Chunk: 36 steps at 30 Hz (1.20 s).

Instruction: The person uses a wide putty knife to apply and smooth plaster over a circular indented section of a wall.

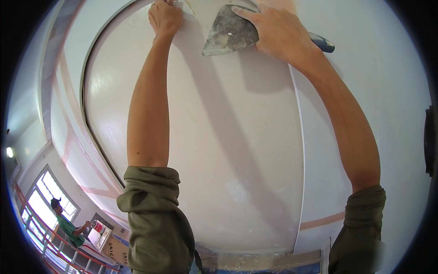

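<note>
At the top of the wall, my left hand (165, 18) is closed against the smooth pale arched panel (191, 137), on something too hidden to make out, near a cream patch (198, 9). My right hand (280, 34) grips a wide, putty-smeared metal scraper, its fingers on the blade (223, 39) and the dark handle (324, 43) sticking out to the right. The scraper lies tilted close to the panel's upper part, its blade pointing left toward my left hand.
A dark curved edge (84, 82) borders the panel on the left; a thin pale strip (299, 137) runs down its right. At lower left, a co-worker in a green top (68, 228) is beside red railings (32, 214), printed cardboard (116, 251) and a window (50, 192).
</note>
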Each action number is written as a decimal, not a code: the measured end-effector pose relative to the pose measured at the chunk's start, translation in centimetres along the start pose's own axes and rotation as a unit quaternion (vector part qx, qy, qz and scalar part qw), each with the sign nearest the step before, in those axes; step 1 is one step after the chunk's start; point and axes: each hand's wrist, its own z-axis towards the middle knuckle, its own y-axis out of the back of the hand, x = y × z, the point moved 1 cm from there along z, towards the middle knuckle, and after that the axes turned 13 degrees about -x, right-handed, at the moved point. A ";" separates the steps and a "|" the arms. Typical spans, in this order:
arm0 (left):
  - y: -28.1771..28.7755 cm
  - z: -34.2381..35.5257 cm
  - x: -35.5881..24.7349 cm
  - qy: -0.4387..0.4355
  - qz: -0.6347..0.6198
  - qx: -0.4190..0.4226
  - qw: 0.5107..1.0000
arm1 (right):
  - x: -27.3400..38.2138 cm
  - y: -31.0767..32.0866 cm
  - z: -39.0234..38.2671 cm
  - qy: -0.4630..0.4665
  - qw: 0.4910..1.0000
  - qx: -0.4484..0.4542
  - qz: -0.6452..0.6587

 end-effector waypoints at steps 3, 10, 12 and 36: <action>0.4 0.7 1.7 0.159 -0.071 -0.022 0.985 | 0.1 -0.4 -0.3 0.003 0.999 -0.026 0.027; 3.5 -0.3 0.0 0.070 -0.194 0.071 0.976 | -0.5 -0.2 -1.1 -0.010 1.000 -0.023 0.017; 3.7 -0.6 -0.5 0.001 -0.204 0.051 0.978 | -0.5 -0.1 -1.0 -0.016 0.999 -0.026 0.019; 15.0 0.1 0.0 0.007 -0.157 0.372 0.915 | 3.3 -1.9 4.5 0.080 0.989 -0.122 0.007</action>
